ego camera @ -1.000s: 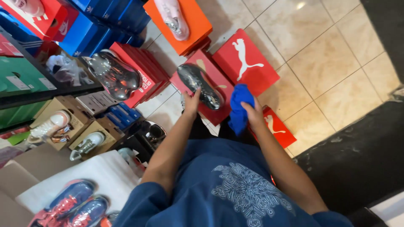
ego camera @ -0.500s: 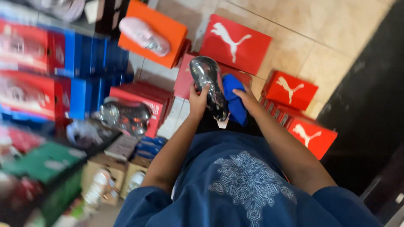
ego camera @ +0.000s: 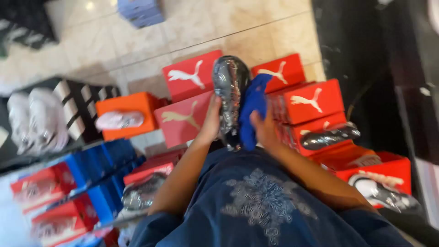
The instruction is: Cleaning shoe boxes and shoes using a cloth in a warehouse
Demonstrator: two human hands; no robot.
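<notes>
shoe (ego camera: 230, 91) held up at centre, long axis near-to-far | left hand (ego camera: 211, 122) gripped on its left side | right hand (ego camera: 265, 130) pressing blue cloth (ego camera: 251, 107) against its right, equally near

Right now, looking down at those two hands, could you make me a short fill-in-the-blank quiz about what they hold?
1. The left hand holds a shiny silver ____.
2. The right hand presses a ____ cloth against it.
3. The red boxes sit on a ____ floor.
4. A pale shoe rests on an ____ box.

Missing words: shoe; blue; tiled; orange
</notes>
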